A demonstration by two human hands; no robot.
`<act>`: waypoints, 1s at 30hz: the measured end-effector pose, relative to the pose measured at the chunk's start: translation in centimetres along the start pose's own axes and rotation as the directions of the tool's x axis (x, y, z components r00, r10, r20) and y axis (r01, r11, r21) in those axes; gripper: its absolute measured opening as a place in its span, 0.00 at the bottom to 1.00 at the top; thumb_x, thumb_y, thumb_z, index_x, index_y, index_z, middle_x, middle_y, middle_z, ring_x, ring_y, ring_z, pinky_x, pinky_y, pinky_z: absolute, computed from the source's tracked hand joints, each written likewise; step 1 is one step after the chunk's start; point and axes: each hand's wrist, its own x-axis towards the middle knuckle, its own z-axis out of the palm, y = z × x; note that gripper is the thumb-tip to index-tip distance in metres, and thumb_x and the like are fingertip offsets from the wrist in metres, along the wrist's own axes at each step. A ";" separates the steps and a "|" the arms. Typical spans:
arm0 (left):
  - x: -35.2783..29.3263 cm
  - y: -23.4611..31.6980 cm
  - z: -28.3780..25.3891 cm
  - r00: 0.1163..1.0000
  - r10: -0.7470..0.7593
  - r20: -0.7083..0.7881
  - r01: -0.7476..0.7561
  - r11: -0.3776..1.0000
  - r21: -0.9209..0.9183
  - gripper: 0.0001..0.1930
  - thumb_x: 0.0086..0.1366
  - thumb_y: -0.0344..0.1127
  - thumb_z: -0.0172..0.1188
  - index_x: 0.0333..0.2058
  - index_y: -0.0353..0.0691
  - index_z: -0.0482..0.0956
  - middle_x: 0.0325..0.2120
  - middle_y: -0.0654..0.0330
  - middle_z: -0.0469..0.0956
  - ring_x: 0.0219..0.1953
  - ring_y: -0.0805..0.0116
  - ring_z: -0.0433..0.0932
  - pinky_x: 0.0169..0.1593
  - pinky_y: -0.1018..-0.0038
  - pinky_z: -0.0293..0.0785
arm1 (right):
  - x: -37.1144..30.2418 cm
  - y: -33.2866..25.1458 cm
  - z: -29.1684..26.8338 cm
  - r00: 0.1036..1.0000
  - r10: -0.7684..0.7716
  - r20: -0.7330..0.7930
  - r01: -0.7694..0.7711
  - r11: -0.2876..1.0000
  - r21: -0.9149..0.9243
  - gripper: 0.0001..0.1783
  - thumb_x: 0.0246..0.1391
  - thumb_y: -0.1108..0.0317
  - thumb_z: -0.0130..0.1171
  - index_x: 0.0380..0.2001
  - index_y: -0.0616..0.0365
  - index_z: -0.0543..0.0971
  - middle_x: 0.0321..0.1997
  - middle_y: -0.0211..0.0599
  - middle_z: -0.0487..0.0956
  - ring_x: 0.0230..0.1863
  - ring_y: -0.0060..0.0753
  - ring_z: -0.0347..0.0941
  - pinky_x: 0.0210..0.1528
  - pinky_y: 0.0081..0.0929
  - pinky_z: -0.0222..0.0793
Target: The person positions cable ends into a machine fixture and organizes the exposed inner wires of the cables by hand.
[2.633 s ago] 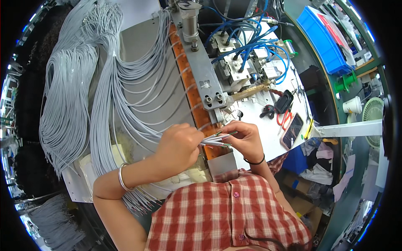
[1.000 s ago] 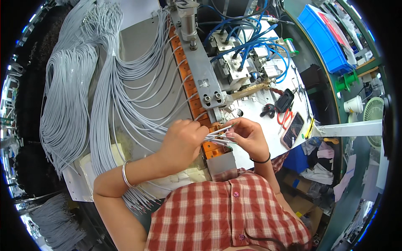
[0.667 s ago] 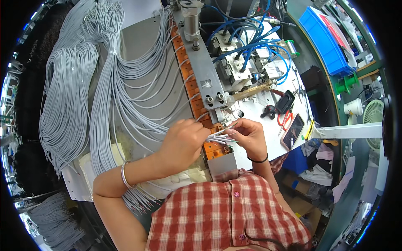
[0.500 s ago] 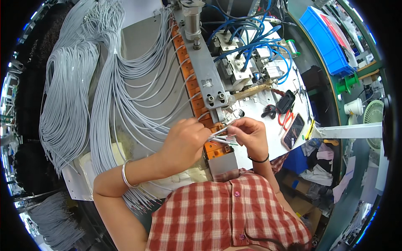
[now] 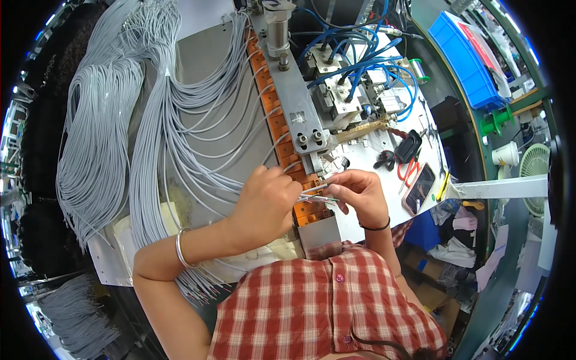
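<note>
My left hand [image 5: 267,204] is closed around several grey cables [image 5: 210,178], whose cut ends stick out past its fingers to the right. With thumb and forefinger, my right hand [image 5: 358,192] pinches the tip of one grey cable [image 5: 318,188] from that bunch. Thin inner wires show at some of the other ends just below it. Both hands are over the near end of a row of orange blocks [image 5: 277,123]. Farther up the row, single grey cables lead into the blocks.
A thick grey cable bundle [image 5: 99,144] covers the left side. Beyond my hands stands a metal press [image 5: 294,108] with blue air hoses [image 5: 360,66]. On the white table lie a phone [image 5: 420,189], red-handled pliers [image 5: 409,173] and a black device [image 5: 410,146]. A blue bin [image 5: 465,66] is at far right.
My right thumb and forefinger have closed on a single cable tip, and the hand has shifted slightly. The loose cable ends between my hands have spread differently. My left hand has barely moved.
</note>
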 end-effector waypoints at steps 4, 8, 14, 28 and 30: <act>0.0 0.2 -0.2 1.000 -0.007 -0.028 0.007 1.000 0.029 0.08 0.41 0.23 0.55 0.24 0.39 0.72 0.20 0.58 0.70 0.31 0.59 0.68 0.36 0.65 0.61 | 0.0 -0.1 0.1 0.986 -0.129 -0.105 0.116 0.986 -0.121 0.05 0.52 0.76 0.58 0.32 0.68 0.79 0.23 0.33 0.77 0.16 0.14 0.66 0.15 0.12 0.59; 0.1 0.3 -0.3 0.999 -0.019 -0.025 0.020 0.999 0.034 0.08 0.40 0.23 0.55 0.24 0.39 0.72 0.20 0.58 0.70 0.31 0.59 0.68 0.37 0.65 0.61 | 0.0 -0.2 -0.7 0.999 -0.038 0.010 0.038 0.999 0.015 0.05 0.51 0.76 0.59 0.31 0.68 0.78 0.23 0.34 0.78 0.16 0.15 0.67 0.15 0.12 0.60; 0.0 0.0 0.0 1.000 -0.020 -0.005 0.020 0.999 0.027 0.08 0.41 0.23 0.55 0.24 0.39 0.72 0.21 0.58 0.70 0.31 0.59 0.68 0.37 0.65 0.61 | 0.2 0.1 -0.6 1.000 0.000 -0.018 -0.001 0.999 -0.042 0.03 0.50 0.77 0.59 0.28 0.67 0.77 0.23 0.36 0.78 0.15 0.15 0.67 0.14 0.13 0.60; 0.0 0.0 -0.5 0.999 -0.023 -0.043 0.022 1.000 -0.019 0.11 0.42 0.20 0.55 0.27 0.39 0.72 0.22 0.57 0.71 0.32 0.59 0.69 0.38 0.66 0.61 | 1.2 1.3 -1.0 0.993 0.059 -0.097 -0.070 0.992 -0.108 0.05 0.55 0.72 0.56 0.27 0.62 0.74 0.20 0.26 0.73 0.16 0.11 0.63 0.16 0.11 0.58; 0.0 0.1 -0.7 0.998 -0.063 0.030 0.063 0.998 0.007 0.11 0.42 0.20 0.55 0.29 0.39 0.73 0.22 0.57 0.71 0.32 0.58 0.70 0.39 0.65 0.62 | 1.2 1.3 -1.4 0.991 0.131 0.015 -0.130 0.991 -0.042 0.06 0.56 0.70 0.55 0.27 0.61 0.73 0.20 0.23 0.71 0.16 0.09 0.60 0.16 0.11 0.55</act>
